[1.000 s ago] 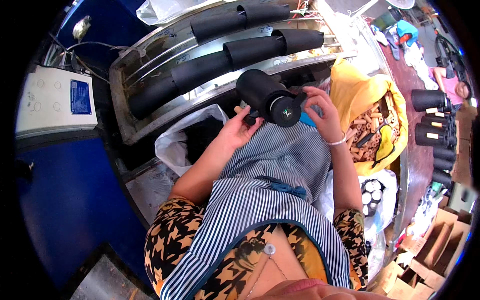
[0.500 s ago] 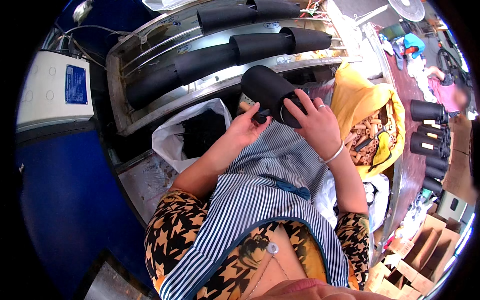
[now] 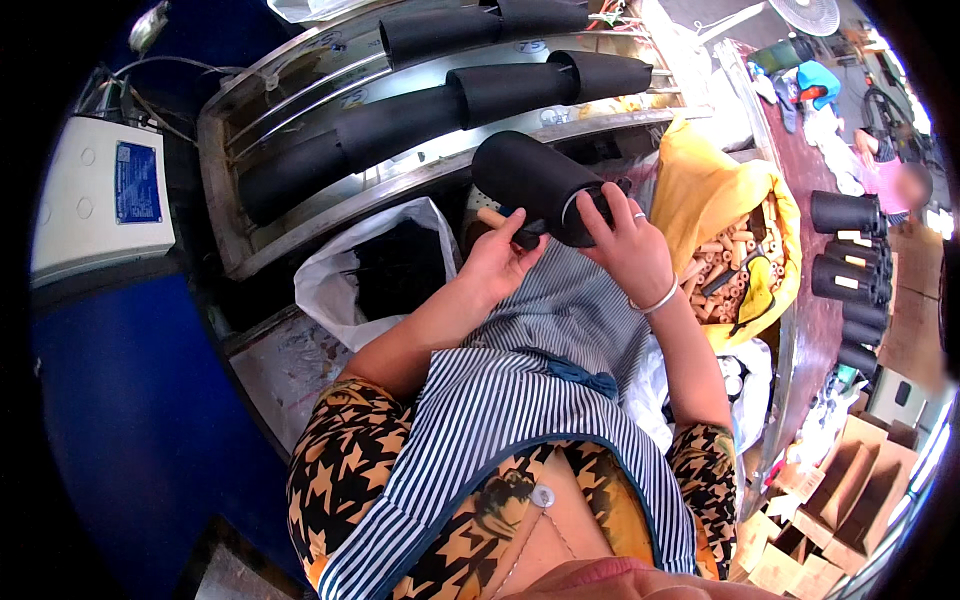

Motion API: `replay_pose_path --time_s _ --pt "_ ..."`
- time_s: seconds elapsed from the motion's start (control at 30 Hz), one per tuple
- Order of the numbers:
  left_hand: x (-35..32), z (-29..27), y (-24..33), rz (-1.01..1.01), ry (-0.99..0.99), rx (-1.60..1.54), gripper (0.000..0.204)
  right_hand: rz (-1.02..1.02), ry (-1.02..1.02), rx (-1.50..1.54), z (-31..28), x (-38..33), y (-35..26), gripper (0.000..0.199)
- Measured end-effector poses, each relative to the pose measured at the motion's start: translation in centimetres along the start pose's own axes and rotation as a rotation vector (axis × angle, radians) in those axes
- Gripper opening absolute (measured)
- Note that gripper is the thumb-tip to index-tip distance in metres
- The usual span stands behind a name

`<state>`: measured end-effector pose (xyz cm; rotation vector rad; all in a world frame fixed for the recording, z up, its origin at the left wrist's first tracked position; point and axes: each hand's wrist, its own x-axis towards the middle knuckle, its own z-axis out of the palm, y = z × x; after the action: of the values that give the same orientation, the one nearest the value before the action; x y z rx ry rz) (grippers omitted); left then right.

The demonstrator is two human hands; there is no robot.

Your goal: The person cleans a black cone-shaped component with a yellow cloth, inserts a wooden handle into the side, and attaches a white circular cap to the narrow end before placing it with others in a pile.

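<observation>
A black cylinder (image 3: 530, 182), shaped like a canister, lies tilted above my lap. My right hand (image 3: 640, 248) is closed on its near right end, fingers over a pale rim. Beside the cylinder's lower side, my left hand (image 3: 492, 262) pinches a short wooden handle (image 3: 491, 217) with a dark fitting (image 3: 530, 234) at its end. The fitting is close to the cylinder; I cannot tell whether they touch. My palm hides part of the handle.
A metal-framed rack (image 3: 225, 225) ahead carries several black sleeves (image 3: 400, 125). White bag (image 3: 325, 285) with dark contents at left; yellow bag (image 3: 690, 175) of wooden handles (image 3: 715, 265) at right. More black cylinders (image 3: 845, 275) stand on the red table (image 3: 790, 190). Another person (image 3: 885, 180) is far right.
My right fingers have shifted slightly on the cylinder's end. The left hand keeps its pinch on the wooden handle. The whole view has slid a little, and the far person has moved.
</observation>
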<state>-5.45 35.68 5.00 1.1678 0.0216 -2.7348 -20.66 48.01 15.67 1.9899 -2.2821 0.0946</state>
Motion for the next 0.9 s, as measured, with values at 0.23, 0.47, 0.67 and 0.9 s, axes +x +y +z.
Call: replay_pose_path --time_s 0.23,0.47,0.67,0.9 --pt "-0.1 1.5 -1.3 0.002 0.041 -0.048 0.025 0.427 -0.039 -0.031 -0.1 -1.0 -0.8 0.103" --pt "-1.1 2.3 -2.7 0.087 -0.060 0.133 0.029 0.340 0.189 0.650 -1.7 -4.8 -3.9 0.093" --pt "-2.7 4.4 -4.7 0.144 -0.084 0.238 0.029 0.678 0.184 0.281 0.4 -8.6 -3.1 0.090" --pt "-1.5 3.5 -9.4 0.684 -0.006 1.049 0.043 1.301 0.604 1.987 4.0 -11.0 -3.6 0.057"
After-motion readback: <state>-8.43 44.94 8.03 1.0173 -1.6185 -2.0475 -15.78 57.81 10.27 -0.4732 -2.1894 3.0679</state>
